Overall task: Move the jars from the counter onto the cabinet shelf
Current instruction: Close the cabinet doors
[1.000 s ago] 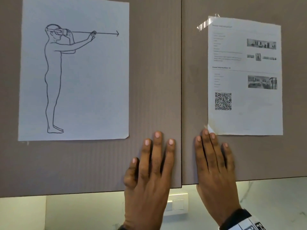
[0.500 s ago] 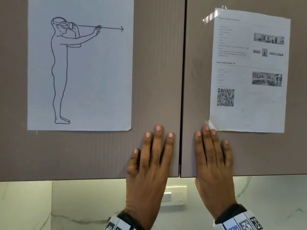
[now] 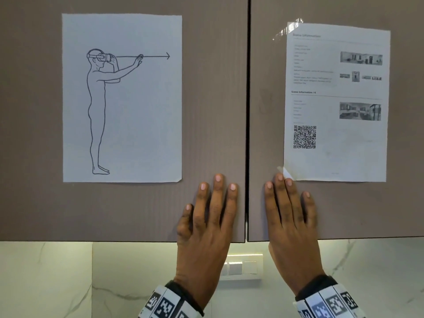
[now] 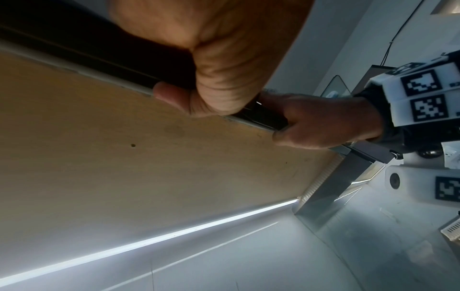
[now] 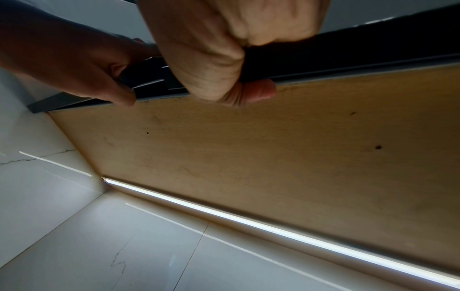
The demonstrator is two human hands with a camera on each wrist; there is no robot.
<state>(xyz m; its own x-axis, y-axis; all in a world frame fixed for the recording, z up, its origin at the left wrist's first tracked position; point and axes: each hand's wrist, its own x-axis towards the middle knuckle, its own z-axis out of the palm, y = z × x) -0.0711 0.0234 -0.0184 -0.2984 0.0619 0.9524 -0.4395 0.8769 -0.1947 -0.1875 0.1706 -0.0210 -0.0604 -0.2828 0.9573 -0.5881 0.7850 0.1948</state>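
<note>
— Cabinet point(image 3: 218, 65) first: how do its doors stand?

— The left door point(image 3: 206, 111) and the right door point(image 3: 266, 134) hang side by side, inner edges meeting along the middle seam.

— And the hands?

— The left hand point(image 3: 206, 230) lies at the left door's lower inner corner, fingers straight and slightly spread on its front. The left wrist view shows its thumb point(image 4: 166, 93) tucked under the bottom edge, so the edge is pinched between thumb and fingers. The right hand point(image 3: 291, 230) mirrors it at the right door's lower inner corner, its thumb point(image 5: 259, 90) hooked beneath that edge too.

— The jars?

— I cannot tell where they are; no view catches them.

— What else?

— A drawing sheet point(image 3: 137, 111) (a standing figure with a headset and an arrow) is on the left door, and a printed sheet point(image 3: 335, 145) with a QR code is taped to the right one; the right middle fingertip touches its lower left corner. Below the doors, a switch plate point(image 3: 243, 267) sits on the marble wall point(image 3: 46, 271) between the wrists, and a light strip point(image 4: 174, 234) glows along the back edge of the cabinet's underside point(image 5: 273, 147).
</note>
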